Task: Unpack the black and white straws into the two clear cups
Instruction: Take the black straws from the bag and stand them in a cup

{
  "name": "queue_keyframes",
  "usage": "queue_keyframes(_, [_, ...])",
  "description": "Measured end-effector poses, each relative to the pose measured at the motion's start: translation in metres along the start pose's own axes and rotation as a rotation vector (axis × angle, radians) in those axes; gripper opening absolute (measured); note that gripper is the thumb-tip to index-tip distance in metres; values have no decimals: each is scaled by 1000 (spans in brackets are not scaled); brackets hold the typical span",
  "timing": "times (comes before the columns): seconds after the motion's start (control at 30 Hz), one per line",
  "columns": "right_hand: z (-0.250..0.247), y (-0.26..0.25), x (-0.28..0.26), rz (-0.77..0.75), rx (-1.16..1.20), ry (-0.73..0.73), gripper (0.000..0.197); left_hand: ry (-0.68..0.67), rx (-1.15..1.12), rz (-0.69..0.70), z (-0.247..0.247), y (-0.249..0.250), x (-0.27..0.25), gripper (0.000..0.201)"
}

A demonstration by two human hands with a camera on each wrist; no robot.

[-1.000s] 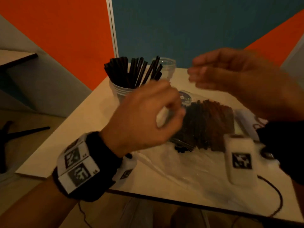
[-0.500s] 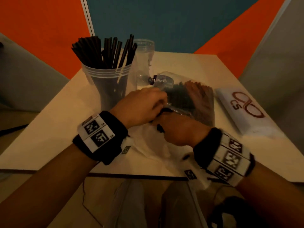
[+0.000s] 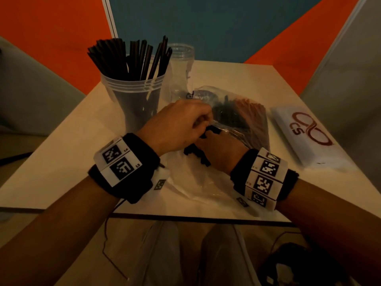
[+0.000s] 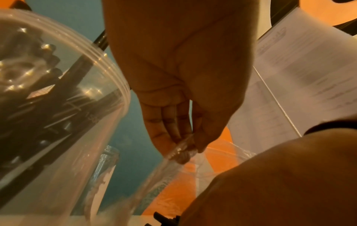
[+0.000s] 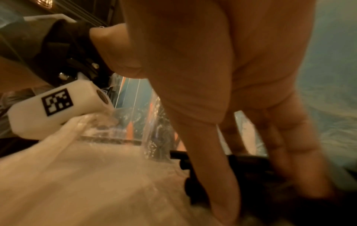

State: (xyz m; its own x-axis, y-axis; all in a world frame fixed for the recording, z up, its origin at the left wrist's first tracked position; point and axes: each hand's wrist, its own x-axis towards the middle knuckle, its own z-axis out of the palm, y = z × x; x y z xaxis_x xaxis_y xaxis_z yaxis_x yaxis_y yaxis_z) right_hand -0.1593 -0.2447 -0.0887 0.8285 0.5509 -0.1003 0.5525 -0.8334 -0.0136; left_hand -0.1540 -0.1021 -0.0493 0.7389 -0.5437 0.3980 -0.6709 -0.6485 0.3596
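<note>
glossy clear plastic bag (image 3: 237, 112), ribbed clear plastic cup (image 3: 134, 93)

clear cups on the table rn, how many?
2. One clear cup at the table's far left, holding black straws; an empty clear cup just right of and behind it. Nothing suggests a hidden third.

On the bench (image 3: 61, 153), a cup (image 3: 135, 100) holding straws (image 3: 127, 58) stands at ten o'clock; a second cup (image 3: 181, 69) sits just behind it at twelve; the straw bag (image 3: 243, 118) lies at centre, under both hands; a flat packet (image 3: 303, 137) lies at two o'clock.
</note>
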Motion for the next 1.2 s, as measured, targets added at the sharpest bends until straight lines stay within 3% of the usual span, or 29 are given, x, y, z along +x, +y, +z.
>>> queue_keyframes(0.17, [-4, -3, -7, 125, 31, -138, 33, 3, -29, -1, 1, -1, 1, 11])
queue_keyframes(0.37, [-3, 7, -2, 22, -47, -191, 25, 7, -43, 6, 3, 0, 1, 9])
queue_keyframes(0.67, [-14, -9, -24, -90, 141, 64, 27, -2, -49, 0, 5, -5, 0, 9])
queue_keyframes(0.8, [-31, -16, -41, -97, 221, 46, 30, -20, -70, -17, 4, -7, -3, 10])
queue_keyframes(0.87, [-44, -18, -49, -90, 249, 40, 25, -78, -127, -51, 1, -7, -7, 21])
queue_keyframes(1.03, [-72, -16, -68, -46, 395, 102, 22, -315, -235, -41, -10, -3, -27, 72])
queue_keyframes(1.2, [-94, -15, -72, 18, 446, 88, 23, -199, -159, 25, 7, 0, -28, 86])
